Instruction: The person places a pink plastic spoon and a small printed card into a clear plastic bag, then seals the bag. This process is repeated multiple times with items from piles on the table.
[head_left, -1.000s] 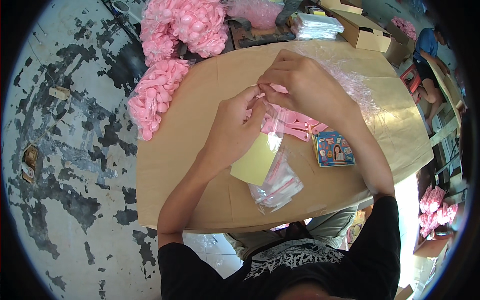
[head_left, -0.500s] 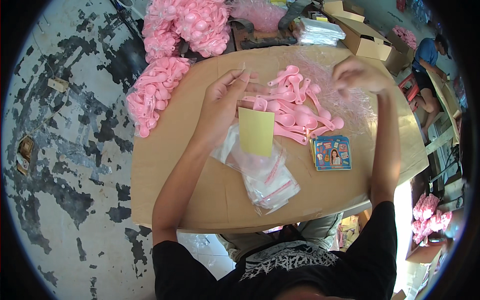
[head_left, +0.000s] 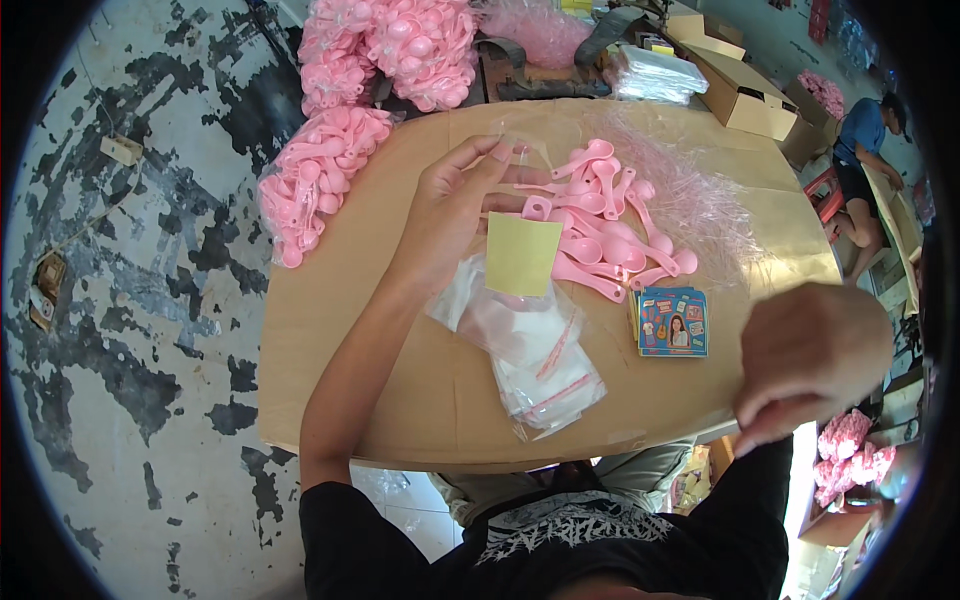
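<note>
On the brown-covered counter point(head_left: 330, 420), a heap of pink spoons point(head_left: 605, 235) lies loose, unbagged. The blurred right hand point(head_left: 815, 355) hangs by the right edge, its grip impossible to tell; the left hand point(head_left: 455, 200) pinches a clear bag point(head_left: 540, 153) narrowly. Flat bags point(head_left: 550, 385) and stacked picture cards point(head_left: 673, 325) lie unused. One yellow card point(head_left: 523, 255) seems already inside the held bag.

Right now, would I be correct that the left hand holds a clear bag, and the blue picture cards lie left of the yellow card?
Not quite: the head view shows the blue picture cards lying right of the yellow card; the left hand does hold a clear bag.
</note>
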